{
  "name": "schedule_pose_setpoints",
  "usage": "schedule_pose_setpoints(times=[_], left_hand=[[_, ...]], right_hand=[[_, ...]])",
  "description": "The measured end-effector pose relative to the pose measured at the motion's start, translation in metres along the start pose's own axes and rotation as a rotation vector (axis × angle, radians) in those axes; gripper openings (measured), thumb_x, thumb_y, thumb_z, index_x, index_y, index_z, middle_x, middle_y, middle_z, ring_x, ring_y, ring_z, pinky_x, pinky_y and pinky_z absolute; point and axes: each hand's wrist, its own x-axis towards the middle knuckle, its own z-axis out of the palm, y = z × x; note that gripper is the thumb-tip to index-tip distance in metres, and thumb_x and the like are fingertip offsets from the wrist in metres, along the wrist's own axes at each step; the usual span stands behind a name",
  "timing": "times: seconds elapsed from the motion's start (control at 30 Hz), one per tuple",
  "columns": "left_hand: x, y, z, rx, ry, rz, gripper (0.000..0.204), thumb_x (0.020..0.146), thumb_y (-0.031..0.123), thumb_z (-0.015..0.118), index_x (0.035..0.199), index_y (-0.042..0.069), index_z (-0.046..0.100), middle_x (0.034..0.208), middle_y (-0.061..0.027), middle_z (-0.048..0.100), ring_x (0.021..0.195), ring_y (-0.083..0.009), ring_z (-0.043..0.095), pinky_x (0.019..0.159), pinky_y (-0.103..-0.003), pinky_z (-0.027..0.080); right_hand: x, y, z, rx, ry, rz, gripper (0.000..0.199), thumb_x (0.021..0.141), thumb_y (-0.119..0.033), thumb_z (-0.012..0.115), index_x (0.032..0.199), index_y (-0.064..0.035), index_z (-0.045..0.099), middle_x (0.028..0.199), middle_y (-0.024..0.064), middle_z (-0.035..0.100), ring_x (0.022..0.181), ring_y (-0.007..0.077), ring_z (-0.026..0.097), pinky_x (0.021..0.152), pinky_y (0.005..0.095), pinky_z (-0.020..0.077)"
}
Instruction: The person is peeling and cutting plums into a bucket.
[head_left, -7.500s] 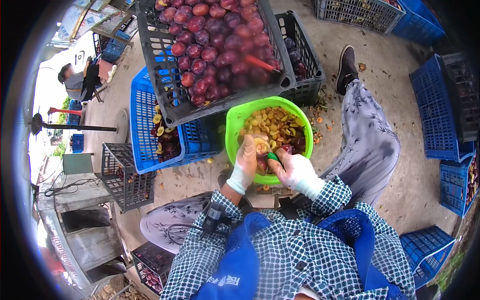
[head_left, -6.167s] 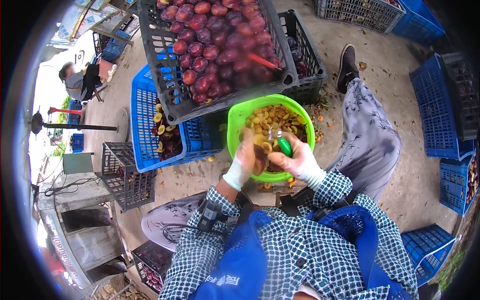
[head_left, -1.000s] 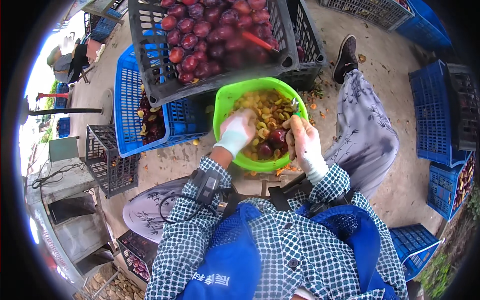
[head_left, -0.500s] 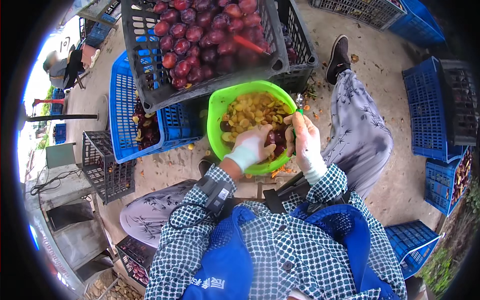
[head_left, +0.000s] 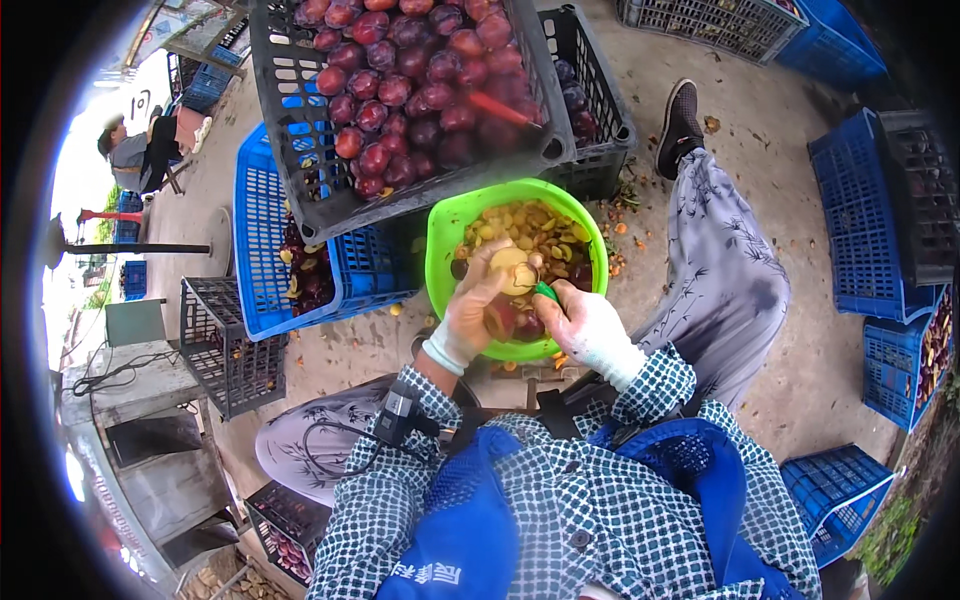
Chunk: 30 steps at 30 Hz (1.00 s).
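Our left hand (head_left: 470,312), at 8 o'clock over the lime-green bowl (head_left: 437,262): fingers closed round a cut plum (head_left: 512,270), pale flesh showing, held above the bowl's middle. Our right hand (head_left: 592,330), at 4 o'clock: gripping a green-handled tool (head_left: 546,291), its tip at the plum's edge. Bowl contents: yellow fruit pieces (head_left: 530,220). Bowl's 11 o'clock: black crate (head_left: 430,192), whole plums (head_left: 400,90). At 9 o'clock: blue crate (head_left: 375,268), with cut fruit (head_left: 313,272).

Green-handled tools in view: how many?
1: the green-handled tool, in the right hand, at the cut fruit in the left hand, over the green bowl. Others may be hidden.
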Motion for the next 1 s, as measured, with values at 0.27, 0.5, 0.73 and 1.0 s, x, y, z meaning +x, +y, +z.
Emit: schedule_pose_setpoints(times=[0.27, 0.5, 0.73, 1.0], left_hand=[[-0.006, -0.003, 0.003, -0.067, 0.007, 0.0, 0.064, 0.119, 0.048, 0.054, 0.171, 0.014, 0.038, 0.15, -0.0149, 0.067, 0.125, -0.0235, 0.07, 0.077, -0.035, 0.064], [-0.01, 0.001, -0.004, 0.183, -0.024, -0.019, 0.072, 0.12, 0.061, 0.041, 0.168, 0.007, 0.043, 0.145, -0.0138, 0.069, 0.122, -0.0229, 0.071, 0.086, -0.035, 0.062], [-0.007, -0.007, 0.01, 0.074, 0.146, -0.011, 0.072, 0.12, 0.066, 0.033, 0.153, 0.006, 0.056, 0.132, -0.0115, 0.072, 0.117, -0.0233, 0.072, 0.102, -0.038, 0.06], [-0.003, -0.02, 0.009, 0.085, 0.217, 0.057, 0.067, 0.12, 0.059, 0.045, 0.147, -0.001, 0.057, 0.131, -0.0118, 0.071, 0.121, -0.0217, 0.07, 0.111, -0.036, 0.055]], right_hand=[[-0.004, -0.002, 0.001, 0.023, 0.005, -0.045, 0.041, 0.108, -0.044, 0.068, 0.118, -0.004, 0.073, 0.088, 0.0285, 0.076, 0.086, 0.0497, 0.077, 0.076, 0.0577, 0.0603], [-0.004, 0.0, 0.002, 0.126, -0.018, -0.051, 0.041, 0.108, -0.042, 0.067, 0.113, -0.0016, 0.071, 0.088, 0.0297, 0.075, 0.084, 0.0515, 0.075, 0.074, 0.059, 0.0589], [-0.006, -0.007, 0.011, -0.021, 0.005, -0.049, 0.041, 0.108, -0.044, 0.068, 0.115, -0.0039, 0.07, 0.083, 0.028, 0.075, 0.079, 0.0513, 0.075, 0.072, 0.0613, 0.0592], [-0.01, -0.013, 0.021, -0.077, 0.053, -0.075, 0.042, 0.107, -0.045, 0.069, 0.115, -0.004, 0.071, 0.081, 0.0273, 0.075, 0.077, 0.0502, 0.075, 0.072, 0.0611, 0.0602]])
